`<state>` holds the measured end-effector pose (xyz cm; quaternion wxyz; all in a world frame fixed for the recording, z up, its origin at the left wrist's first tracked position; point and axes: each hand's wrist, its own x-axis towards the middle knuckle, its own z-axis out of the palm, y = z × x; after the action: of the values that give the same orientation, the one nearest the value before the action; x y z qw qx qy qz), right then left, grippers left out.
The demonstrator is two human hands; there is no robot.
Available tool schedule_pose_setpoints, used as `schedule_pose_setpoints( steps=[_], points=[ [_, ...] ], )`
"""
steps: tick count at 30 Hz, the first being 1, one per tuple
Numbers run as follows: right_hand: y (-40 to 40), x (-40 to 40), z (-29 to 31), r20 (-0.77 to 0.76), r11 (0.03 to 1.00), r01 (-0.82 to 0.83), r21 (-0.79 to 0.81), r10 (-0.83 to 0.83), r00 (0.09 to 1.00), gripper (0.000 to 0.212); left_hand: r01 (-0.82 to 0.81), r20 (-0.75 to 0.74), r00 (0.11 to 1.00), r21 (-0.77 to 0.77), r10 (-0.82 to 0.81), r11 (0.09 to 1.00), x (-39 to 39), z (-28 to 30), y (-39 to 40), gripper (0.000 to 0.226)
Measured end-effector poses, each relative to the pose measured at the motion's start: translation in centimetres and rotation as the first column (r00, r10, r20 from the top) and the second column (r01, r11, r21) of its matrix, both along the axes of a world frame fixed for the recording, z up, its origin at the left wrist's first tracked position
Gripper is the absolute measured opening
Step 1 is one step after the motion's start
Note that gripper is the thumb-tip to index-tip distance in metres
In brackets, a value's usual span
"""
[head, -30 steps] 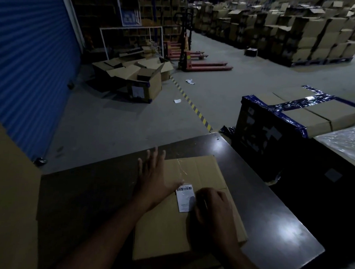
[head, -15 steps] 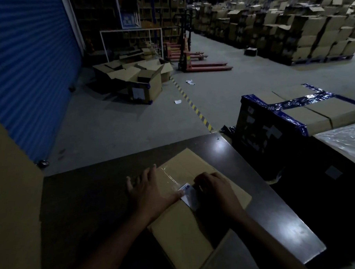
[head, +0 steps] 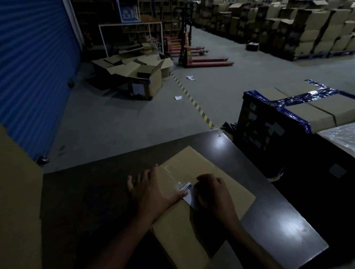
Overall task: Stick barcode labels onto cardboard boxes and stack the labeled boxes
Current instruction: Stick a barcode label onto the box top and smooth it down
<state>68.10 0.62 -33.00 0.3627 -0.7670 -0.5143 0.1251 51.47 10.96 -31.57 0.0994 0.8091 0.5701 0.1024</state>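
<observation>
A flat cardboard box (head: 190, 232) lies turned at an angle on the dark table (head: 88, 201). A white barcode label (head: 187, 190) sits on its taped top. My left hand (head: 151, 191) lies flat with spread fingers on the box's left part, its thumb touching the label's edge. My right hand (head: 212, 191) rests on the label's right side with fingers bent down, covering part of it.
A tall cardboard stack (head: 8, 208) rises at my left. Blue-wrapped boxes (head: 295, 111) stand right of the table. Beyond lie open cartons (head: 134, 75), a pallet jack (head: 198, 58), a striped floor line and stacked boxes (head: 299, 23). A blue shutter door (head: 29, 67) is at left.
The box has turned from square-on to an angle and slid a little. My right hand has moved from the label's lower right onto its right side; my left hand stayed beside it.
</observation>
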Motion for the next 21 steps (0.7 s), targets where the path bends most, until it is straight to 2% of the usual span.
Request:
schedule_pose_setpoints(
  steps=[3, 7, 11, 15, 18, 21],
  points=[
    [0.1, 0.0, 0.1, -0.002, 1.000, 0.004, -0.022, -0.004, 1.000, 0.029, 0.000, -0.001, 1.000, -0.006, 0.000, 1.000, 0.0, 0.2, 0.0, 0.132],
    [-0.2, 0.7, 0.9, -0.131, 0.999, -0.033, 0.014, 0.034, 0.991, 0.031, -0.004, 0.000, 1.000, 0.002, 0.004, 1.000, 0.0, 0.1, 0.0, 0.132],
    [-2.3, -1.1, 0.5, -0.015, 0.997, 0.071, 0.037, -0.070, 0.997, 0.017, -0.007, 0.028, 1.000, -0.015, 0.007, 1.000, 0.0, 0.2, 0.1, 0.135],
    [-4.3, -3.6, 0.1, 0.039, 0.979, 0.192, 0.062, -0.195, 0.980, 0.014, -0.010, 0.059, 0.998, -0.063, 0.013, 0.998, -0.1, 0.4, -0.1, 0.132],
    [-4.2, -3.3, 0.4, 0.023, 0.986, 0.157, 0.057, -0.158, 0.987, 0.011, -0.060, -0.003, 0.998, -0.070, 0.060, 0.996, -0.3, 0.5, -0.6, 0.132],
    [-3.5, -1.4, 0.6, 0.109, 0.998, 0.045, 0.050, -0.050, 0.993, 0.013, -0.102, -0.062, 0.993, -0.108, 0.095, 0.989, -1.4, 0.9, -1.1, 0.129]
  ],
)
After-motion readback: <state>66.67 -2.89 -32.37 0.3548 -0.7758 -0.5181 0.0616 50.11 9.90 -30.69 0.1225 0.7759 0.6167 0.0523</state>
